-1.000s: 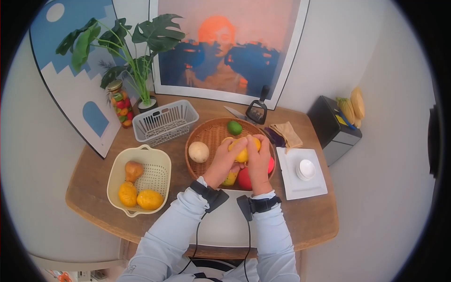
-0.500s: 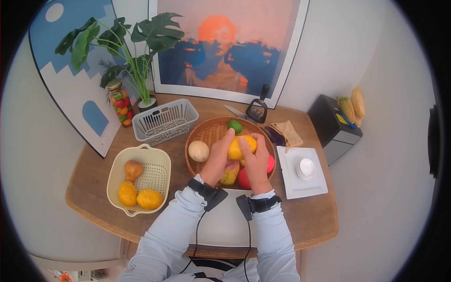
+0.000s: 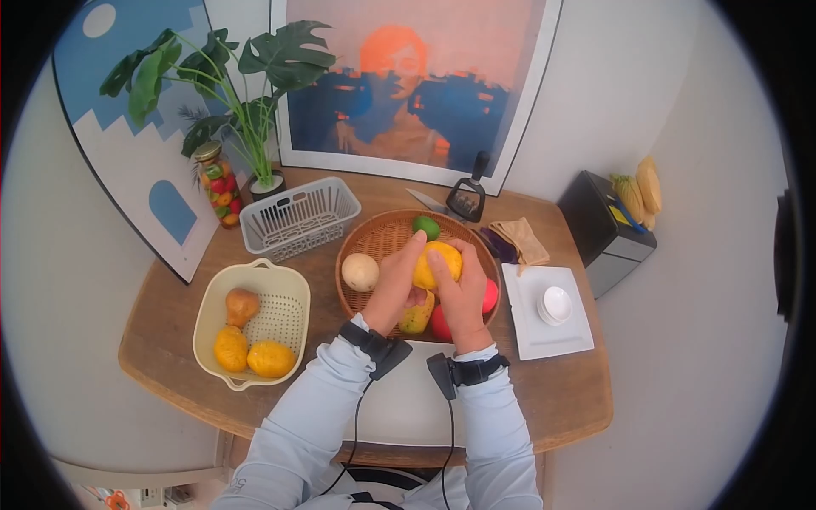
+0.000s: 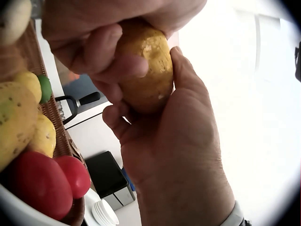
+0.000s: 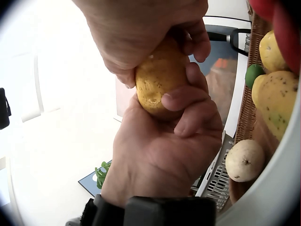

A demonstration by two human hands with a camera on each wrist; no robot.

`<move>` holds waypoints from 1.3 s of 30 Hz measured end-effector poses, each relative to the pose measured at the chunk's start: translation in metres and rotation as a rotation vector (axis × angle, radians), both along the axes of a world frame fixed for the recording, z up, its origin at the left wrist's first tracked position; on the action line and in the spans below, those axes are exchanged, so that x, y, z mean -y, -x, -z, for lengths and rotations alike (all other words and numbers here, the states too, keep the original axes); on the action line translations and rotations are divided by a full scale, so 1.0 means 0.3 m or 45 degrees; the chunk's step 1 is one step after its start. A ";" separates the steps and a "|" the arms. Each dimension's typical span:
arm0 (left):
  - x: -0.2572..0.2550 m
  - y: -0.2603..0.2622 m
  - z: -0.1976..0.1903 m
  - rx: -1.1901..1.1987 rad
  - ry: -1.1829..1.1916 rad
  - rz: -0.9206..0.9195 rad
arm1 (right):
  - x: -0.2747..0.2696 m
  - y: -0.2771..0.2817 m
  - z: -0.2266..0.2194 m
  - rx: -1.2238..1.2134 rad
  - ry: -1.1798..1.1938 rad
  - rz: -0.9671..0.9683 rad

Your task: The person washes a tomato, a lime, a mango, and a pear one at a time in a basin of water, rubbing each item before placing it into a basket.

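Note:
Both hands hold a yellow oval fruit over the round wicker basket. It has a dented, speckled skin in the left wrist view. My left hand curls its fingers round the fruit from the left, as the right wrist view shows. From the right, my right hand grips it, with the thumb across its near face. Below the hands in the basket lie a spotted yellow mango, a red tomato-like fruit and a larger red one. A pale round fruit and a green lime sit beyond.
A cream colander at left contains two yellow fruits and a brown pear. Behind it stands a grey plastic basket. At right are a white plate with small bowls, a folded cloth and a black-handled grater.
The fruit has been turned between the hands and shows rounder in the head view. My left hand's thumb has risen away from its top, while my right thumb moved down over its near face.

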State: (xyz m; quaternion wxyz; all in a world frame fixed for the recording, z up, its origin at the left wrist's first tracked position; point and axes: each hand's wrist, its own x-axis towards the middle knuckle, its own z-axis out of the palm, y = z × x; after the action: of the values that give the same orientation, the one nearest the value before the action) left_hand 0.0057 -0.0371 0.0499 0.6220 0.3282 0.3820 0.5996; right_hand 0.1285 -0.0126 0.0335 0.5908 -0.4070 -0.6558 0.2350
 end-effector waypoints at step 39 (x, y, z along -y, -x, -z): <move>-0.031 -0.006 0.049 -0.237 -0.083 -0.165 | -0.023 -0.016 0.022 -0.038 0.301 -0.120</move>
State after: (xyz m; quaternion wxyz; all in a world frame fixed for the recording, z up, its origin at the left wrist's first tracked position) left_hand 0.0077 -0.0277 0.0353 0.5328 0.3771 0.4388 0.6175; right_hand 0.1333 -0.0056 0.0269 0.5367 -0.4389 -0.6330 0.3444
